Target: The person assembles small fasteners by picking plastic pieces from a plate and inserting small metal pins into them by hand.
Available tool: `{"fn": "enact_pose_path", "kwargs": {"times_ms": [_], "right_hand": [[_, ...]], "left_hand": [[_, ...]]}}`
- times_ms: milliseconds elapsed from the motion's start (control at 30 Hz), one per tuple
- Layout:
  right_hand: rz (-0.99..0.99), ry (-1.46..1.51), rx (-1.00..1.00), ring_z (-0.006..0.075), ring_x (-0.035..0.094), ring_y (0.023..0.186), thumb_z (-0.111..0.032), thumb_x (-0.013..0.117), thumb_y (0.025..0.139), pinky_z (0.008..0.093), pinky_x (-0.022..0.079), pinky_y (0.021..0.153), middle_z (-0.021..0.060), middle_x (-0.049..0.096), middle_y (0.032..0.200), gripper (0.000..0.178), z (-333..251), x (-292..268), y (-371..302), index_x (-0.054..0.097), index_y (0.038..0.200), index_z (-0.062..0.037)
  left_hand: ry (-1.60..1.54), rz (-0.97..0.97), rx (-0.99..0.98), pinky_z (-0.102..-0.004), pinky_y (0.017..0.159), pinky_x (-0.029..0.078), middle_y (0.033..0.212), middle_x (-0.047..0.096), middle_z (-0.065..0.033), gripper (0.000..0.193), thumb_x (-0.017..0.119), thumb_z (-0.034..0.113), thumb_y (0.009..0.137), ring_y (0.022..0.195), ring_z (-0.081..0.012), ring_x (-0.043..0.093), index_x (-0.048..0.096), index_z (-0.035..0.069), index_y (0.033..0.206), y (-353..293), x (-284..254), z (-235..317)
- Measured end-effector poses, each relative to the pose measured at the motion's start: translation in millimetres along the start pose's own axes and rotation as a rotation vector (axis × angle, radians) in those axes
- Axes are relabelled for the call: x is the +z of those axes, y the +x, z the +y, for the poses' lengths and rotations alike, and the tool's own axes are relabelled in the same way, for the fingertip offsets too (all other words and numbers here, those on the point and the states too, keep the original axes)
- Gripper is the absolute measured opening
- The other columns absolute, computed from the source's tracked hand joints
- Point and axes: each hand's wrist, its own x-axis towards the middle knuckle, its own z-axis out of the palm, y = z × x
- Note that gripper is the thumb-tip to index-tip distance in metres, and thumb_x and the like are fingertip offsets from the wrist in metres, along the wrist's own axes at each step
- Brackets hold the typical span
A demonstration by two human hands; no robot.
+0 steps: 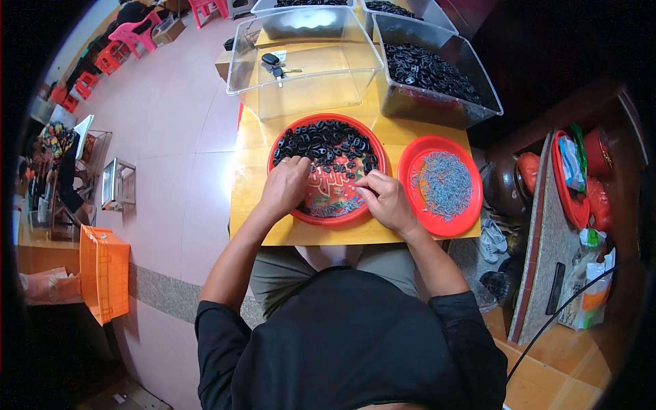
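A round red tray (272,152) on the yellow table holds many small black ring-like pieces (328,137), heaped toward its far side. A few thin grey screw-like pieces (339,208) lie at its near side. Over the tray's left part, my left hand (288,182) is closed, its fingertips down at the black pieces. My right hand (386,198) is pinched over the tray's right side. Whatever either hand grips is too small or hidden to make out. To the right, a second red tray (477,179) carries a pile of the thin grey pieces (445,186).
Beyond the trays stand a clear plastic bin (307,102) with keys (277,67) inside and another bin (478,109) full of black pieces. An orange crate (106,273) is on the left, near a metal stool (117,183). A shelf board (536,253) rises at right.
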Motion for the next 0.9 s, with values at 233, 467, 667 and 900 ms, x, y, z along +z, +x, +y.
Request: {"fn": "enact_pose_path", "kwargs": {"times_ms": [233,467,667,900], "right_hand": [[0.079,0.552,0.419,0.0085,0.054,0.06,-0.003,0.061,0.08,0.0209,0.045,0.052,0.0035,0.058,0.073,0.006,-21.7,12.9,3.2,0.061,0.085,0.0006],[0.245,0.724,0.333,0.0049,0.055,0.059,-0.002,0.06,0.081,0.0178,0.046,0.048,0.0015,0.059,0.071,0.004,-16.4,15.9,4.4,0.06,0.085,-0.0007],[0.288,0.779,0.421,0.011,0.06,0.063,0.002,0.056,0.081,0.0221,0.053,0.055,0.0087,0.061,0.076,0.006,-6.2,1.6,-1.3,0.056,0.087,0.0018],[0.298,0.73,0.449,0.0084,0.058,0.06,0.004,0.057,0.079,0.0203,0.05,0.052,0.0049,0.059,0.071,0.004,-5.8,-1.7,-10.4,0.057,0.083,0.0017]], "left_hand": [[-1.43,0.157,-0.416,-0.0188,0.052,0.044,0.072,0.059,-0.0016,0.009,0.062,0.0,0.079,0.061,-0.0055,0.054,0.055,0.002,0.084,1.6,2.5,49.4],[-1.506,0.175,-0.428,-0.0225,0.053,0.047,0.074,0.059,-0.0039,0.007,0.061,0.001,0.08,0.062,-0.0096,0.057,0.055,0.002,0.084,0.2,9.4,64.2],[-0.462,0.139,-0.149,-0.0385,0.062,0.047,0.072,0.053,-0.0129,0.011,0.066,0.008,0.065,0.069,-0.03,0.056,0.058,0.003,0.069,1.4,25.5,52.2],[-0.116,0.076,-0.036,-0.0428,0.067,0.046,0.078,0.054,-0.0161,0.012,0.061,0.012,0.069,0.078,-0.0335,0.056,0.055,0.002,0.071,7.5,46.4,50.9]]}}
